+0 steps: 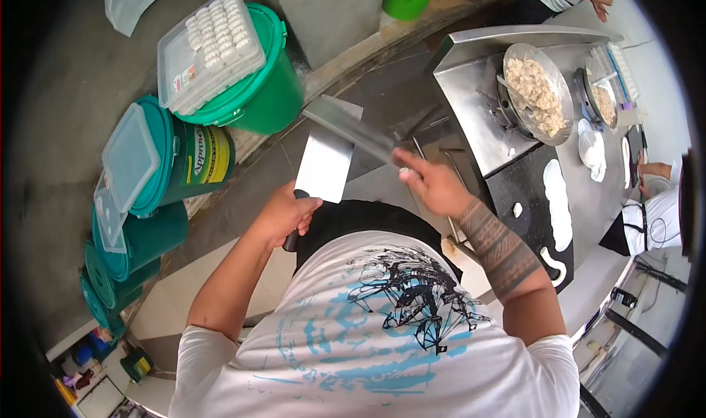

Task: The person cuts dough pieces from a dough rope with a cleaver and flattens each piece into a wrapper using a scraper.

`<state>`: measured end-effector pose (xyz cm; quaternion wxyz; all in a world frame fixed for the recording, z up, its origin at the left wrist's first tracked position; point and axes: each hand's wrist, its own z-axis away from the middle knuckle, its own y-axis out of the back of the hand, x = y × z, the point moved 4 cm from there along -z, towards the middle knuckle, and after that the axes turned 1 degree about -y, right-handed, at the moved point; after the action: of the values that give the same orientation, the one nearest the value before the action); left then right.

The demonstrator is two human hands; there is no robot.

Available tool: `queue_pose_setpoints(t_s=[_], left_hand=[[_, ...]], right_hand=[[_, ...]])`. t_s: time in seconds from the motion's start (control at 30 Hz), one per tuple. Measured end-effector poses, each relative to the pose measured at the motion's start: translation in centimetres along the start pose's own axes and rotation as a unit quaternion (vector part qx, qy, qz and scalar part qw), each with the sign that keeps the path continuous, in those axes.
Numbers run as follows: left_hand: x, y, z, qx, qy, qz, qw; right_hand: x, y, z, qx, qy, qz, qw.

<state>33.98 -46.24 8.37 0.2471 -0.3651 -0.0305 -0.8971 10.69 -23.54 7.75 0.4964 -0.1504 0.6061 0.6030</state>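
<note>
My left hand (290, 215) is closed round the black handle of a cleaver (324, 165), whose wide blade points up and away from me. In my right hand (434, 182) is one end of a long translucent strip (353, 129), pinched between thumb and fingers. The strip slants up to the left, and its far part is near the top of the blade. It is blurred, so whether it touches the blade cannot be told. Both hands are in front of my body, above the floor.
On the left stand a green bucket (272, 72) with a tray of white pieces (219, 28) and several lidded tubs. At right, a steel counter (471, 101) holds a bowl of filling (535, 94) and dough (557, 204) on a black board (515, 186). Two other people are at the right.
</note>
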Motion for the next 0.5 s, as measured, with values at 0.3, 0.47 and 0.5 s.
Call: queue_pose_setpoints(t_s=[0.3,0.47,0.5], left_hand=[[-1.6,1.6,1.0,0.013,0.010,0.052,0.999],[-0.7,4.4,0.1,0.011,0.006,0.067,0.998],[-0.3,4.7,0.2,0.004,0.006,0.081,0.997]], right_hand=[[1.4,-1.4,-0.2,0.010,0.020,0.019,1.000],[-1.9,-2.5,2.6,-0.053,-0.005,0.056,0.997],[-1.3,-2.1,2.2,-0.044,-0.051,0.050,0.996]])
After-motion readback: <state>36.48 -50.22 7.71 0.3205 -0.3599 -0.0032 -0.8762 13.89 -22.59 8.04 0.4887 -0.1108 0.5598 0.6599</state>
